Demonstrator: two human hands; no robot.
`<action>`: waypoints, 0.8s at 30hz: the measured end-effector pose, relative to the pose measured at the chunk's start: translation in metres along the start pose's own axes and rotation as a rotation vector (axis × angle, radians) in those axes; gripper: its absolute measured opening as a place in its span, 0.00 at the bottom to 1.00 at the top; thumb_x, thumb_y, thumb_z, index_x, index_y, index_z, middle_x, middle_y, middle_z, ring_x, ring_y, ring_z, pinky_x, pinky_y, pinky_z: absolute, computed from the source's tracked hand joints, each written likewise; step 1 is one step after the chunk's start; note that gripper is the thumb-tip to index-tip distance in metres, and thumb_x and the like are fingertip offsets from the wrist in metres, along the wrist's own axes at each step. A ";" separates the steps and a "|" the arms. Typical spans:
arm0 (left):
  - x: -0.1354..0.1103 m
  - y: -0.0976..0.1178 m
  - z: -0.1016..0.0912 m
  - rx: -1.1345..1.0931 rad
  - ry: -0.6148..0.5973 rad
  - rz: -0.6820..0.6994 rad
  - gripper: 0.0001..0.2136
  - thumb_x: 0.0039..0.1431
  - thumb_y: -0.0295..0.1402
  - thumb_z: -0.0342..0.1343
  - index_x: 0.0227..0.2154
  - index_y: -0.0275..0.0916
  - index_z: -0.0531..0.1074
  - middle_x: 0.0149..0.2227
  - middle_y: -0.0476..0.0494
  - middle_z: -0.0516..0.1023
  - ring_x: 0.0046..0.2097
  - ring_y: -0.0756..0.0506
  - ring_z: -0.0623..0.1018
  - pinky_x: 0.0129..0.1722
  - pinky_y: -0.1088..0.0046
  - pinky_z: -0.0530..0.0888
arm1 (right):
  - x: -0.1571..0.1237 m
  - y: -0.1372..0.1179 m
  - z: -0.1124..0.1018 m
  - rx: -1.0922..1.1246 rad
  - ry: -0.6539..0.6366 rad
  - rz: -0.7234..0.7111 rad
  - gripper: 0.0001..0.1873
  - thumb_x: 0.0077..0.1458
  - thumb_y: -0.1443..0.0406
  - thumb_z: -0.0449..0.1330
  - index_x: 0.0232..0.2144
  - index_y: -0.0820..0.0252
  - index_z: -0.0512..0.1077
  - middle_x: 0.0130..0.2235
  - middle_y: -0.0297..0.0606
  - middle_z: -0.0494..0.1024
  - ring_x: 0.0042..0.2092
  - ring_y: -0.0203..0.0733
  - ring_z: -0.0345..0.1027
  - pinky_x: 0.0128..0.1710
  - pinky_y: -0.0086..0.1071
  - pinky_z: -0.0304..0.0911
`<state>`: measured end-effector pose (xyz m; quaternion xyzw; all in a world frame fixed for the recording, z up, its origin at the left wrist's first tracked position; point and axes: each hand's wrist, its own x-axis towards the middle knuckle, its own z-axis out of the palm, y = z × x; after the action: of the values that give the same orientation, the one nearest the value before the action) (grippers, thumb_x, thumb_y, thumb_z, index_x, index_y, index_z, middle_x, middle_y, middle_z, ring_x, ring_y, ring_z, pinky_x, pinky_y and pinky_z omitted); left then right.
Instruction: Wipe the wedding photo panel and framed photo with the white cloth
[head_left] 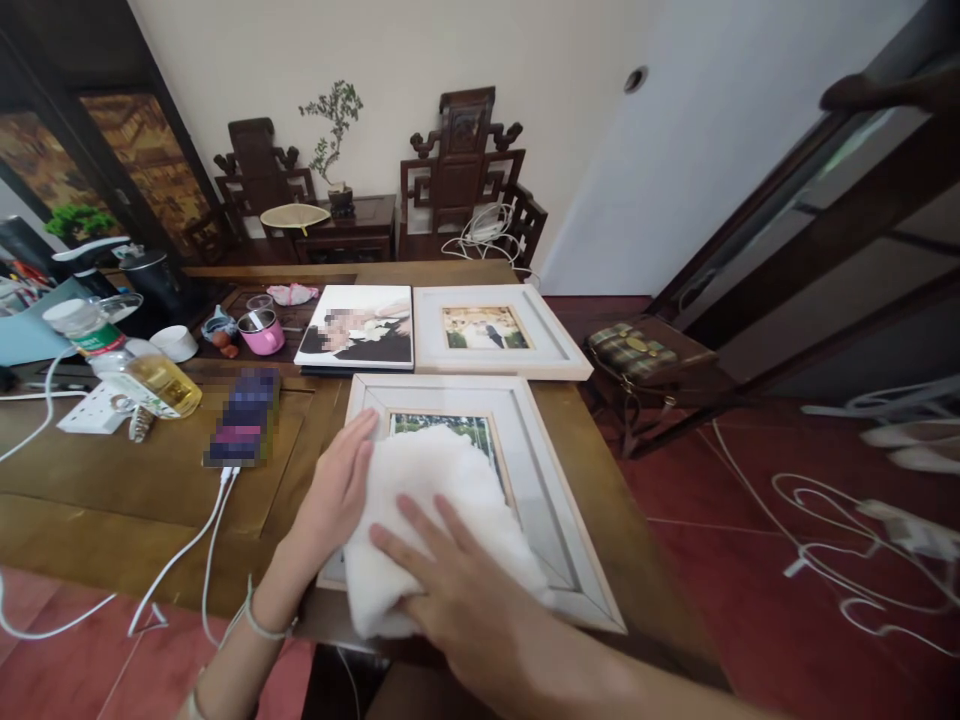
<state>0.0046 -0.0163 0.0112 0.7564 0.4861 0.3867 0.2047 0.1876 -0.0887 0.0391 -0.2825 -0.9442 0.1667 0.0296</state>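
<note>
A white picture frame (551,500) lies flat on the wooden table (135,470) in front of me, near its front edge. A fluffy white cloth (442,490) covers most of the frame's glass and photo. My right hand (442,580) lies flat on the cloth with its fingers spread. My left hand (337,490) rests flat on the frame's left side, fingertips touching the cloth's edge. Both hands are open and pressing down, gripping nothing.
Behind lie a second white frame (502,335) and a photo print (360,325). To the left are a phone (244,415) on white cables, an oil bottle (142,375), a pink cup (261,332) and a power strip (94,405). Cables trail over the red floor (750,600) at right.
</note>
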 end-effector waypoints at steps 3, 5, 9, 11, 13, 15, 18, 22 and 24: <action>-0.004 -0.005 0.005 0.105 -0.096 0.038 0.19 0.68 0.34 0.41 0.59 0.36 0.61 0.61 0.35 0.64 0.63 0.42 0.62 0.62 0.58 0.59 | -0.029 0.020 0.011 -0.021 0.065 0.125 0.14 0.50 0.72 0.54 0.33 0.59 0.78 0.63 0.41 0.61 0.63 0.70 0.45 0.57 0.69 0.45; -0.006 -0.006 0.006 0.146 -0.112 0.042 0.20 0.67 0.33 0.44 0.59 0.37 0.60 0.62 0.35 0.62 0.64 0.41 0.61 0.62 0.56 0.59 | -0.051 0.034 0.012 -0.068 0.169 0.177 0.16 0.46 0.76 0.51 0.29 0.58 0.77 0.61 0.39 0.64 0.63 0.65 0.49 0.58 0.66 0.44; -0.007 -0.006 0.004 0.126 -0.052 0.027 0.20 0.65 0.31 0.45 0.59 0.37 0.60 0.63 0.34 0.60 0.64 0.40 0.60 0.62 0.57 0.58 | -0.087 0.046 0.007 -0.206 0.374 0.128 0.19 0.39 0.80 0.47 0.22 0.57 0.73 0.59 0.34 0.67 0.64 0.54 0.49 0.63 0.60 0.31; -0.008 -0.006 0.002 0.080 0.031 -0.012 0.21 0.63 0.31 0.48 0.59 0.37 0.60 0.63 0.34 0.58 0.65 0.40 0.58 0.63 0.57 0.56 | -0.095 0.044 0.007 -0.253 0.431 0.085 0.17 0.38 0.81 0.46 0.19 0.58 0.69 0.60 0.36 0.66 0.65 0.54 0.47 0.63 0.62 0.29; -0.010 -0.006 0.001 -0.021 0.127 -0.096 0.25 0.60 0.32 0.52 0.60 0.37 0.58 0.64 0.33 0.56 0.65 0.39 0.57 0.63 0.57 0.55 | -0.098 0.041 0.011 -0.257 0.490 0.057 0.17 0.39 0.81 0.46 0.18 0.59 0.67 0.60 0.40 0.66 0.65 0.55 0.46 0.61 0.65 0.32; -0.014 -0.005 -0.002 -0.220 0.168 -0.232 0.32 0.56 0.33 0.56 0.62 0.36 0.54 0.64 0.32 0.57 0.64 0.38 0.60 0.62 0.58 0.58 | -0.098 0.041 0.016 -0.246 0.560 0.031 0.17 0.41 0.82 0.46 0.19 0.60 0.67 0.59 0.42 0.67 0.65 0.54 0.47 0.60 0.67 0.36; -0.026 0.004 -0.011 -0.544 0.115 -0.571 0.38 0.50 0.36 0.62 0.62 0.33 0.52 0.61 0.29 0.62 0.57 0.37 0.70 0.55 0.61 0.68 | -0.097 0.043 0.020 -0.241 0.619 -0.021 0.17 0.46 0.81 0.46 0.20 0.59 0.67 0.58 0.40 0.68 0.64 0.53 0.50 0.60 0.67 0.39; -0.048 0.027 -0.021 -0.777 -0.086 -0.819 0.29 0.48 0.43 0.65 0.51 0.32 0.69 0.49 0.32 0.76 0.49 0.36 0.77 0.46 0.66 0.73 | -0.099 0.041 0.019 -0.232 0.633 -0.059 0.18 0.49 0.81 0.46 0.21 0.58 0.67 0.58 0.37 0.68 0.63 0.52 0.51 0.61 0.65 0.41; -0.059 0.037 -0.023 -0.819 -0.036 -0.874 0.30 0.47 0.45 0.65 0.50 0.33 0.70 0.46 0.35 0.78 0.46 0.38 0.78 0.43 0.67 0.74 | -0.102 0.038 0.017 -0.217 0.642 -0.093 0.18 0.50 0.80 0.46 0.21 0.57 0.68 0.58 0.36 0.69 0.63 0.52 0.52 0.61 0.63 0.43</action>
<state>-0.0052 -0.0870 0.0280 0.3522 0.5601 0.4099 0.6279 0.2907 -0.1194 0.0143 -0.2785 -0.9108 -0.0338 0.3029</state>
